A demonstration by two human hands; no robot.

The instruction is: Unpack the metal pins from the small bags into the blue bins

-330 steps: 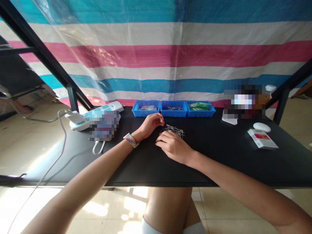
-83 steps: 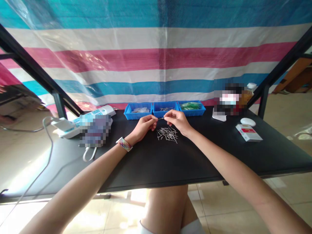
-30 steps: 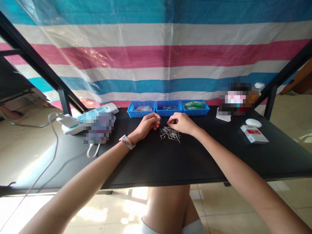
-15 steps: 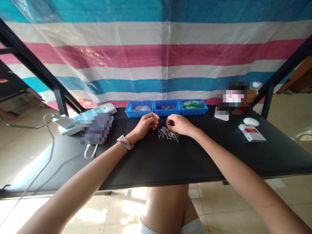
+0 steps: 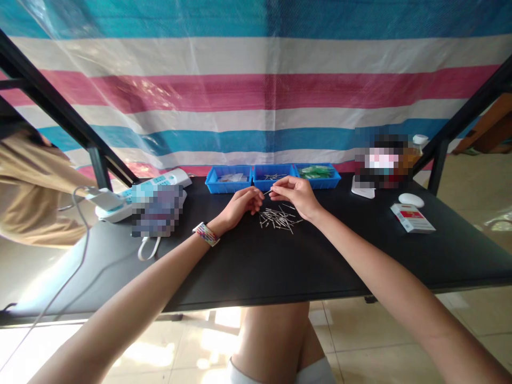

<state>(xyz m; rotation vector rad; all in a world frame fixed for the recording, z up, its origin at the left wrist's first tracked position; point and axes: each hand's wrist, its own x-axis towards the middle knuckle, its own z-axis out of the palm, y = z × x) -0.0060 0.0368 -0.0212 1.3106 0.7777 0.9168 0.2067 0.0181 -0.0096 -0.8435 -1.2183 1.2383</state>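
Observation:
A loose pile of small metal pins (image 5: 279, 218) lies on the black table (image 5: 280, 261). My right hand (image 5: 294, 194) hovers just above the pile and pinches one thin pin (image 5: 268, 191) between thumb and fingers, its tip pointing left. My left hand (image 5: 241, 205) rests on the table left of the pile, fingers curled together close to that pin's tip; I cannot tell whether it holds anything. A colourful band sits on my left wrist (image 5: 206, 233).
Three blue trays (image 5: 273, 177) line the table's back edge, holding clear bits, pins and green parts. A white power strip (image 5: 138, 194) with cable lies at left, a small box (image 5: 412, 217) and white puck (image 5: 410, 200) at right. A person in tan clothing (image 5: 32, 192) stands far left.
My right hand has lifted from the pile with a single pin and brought it toward my left hand. A person in tan has come into view at the left.

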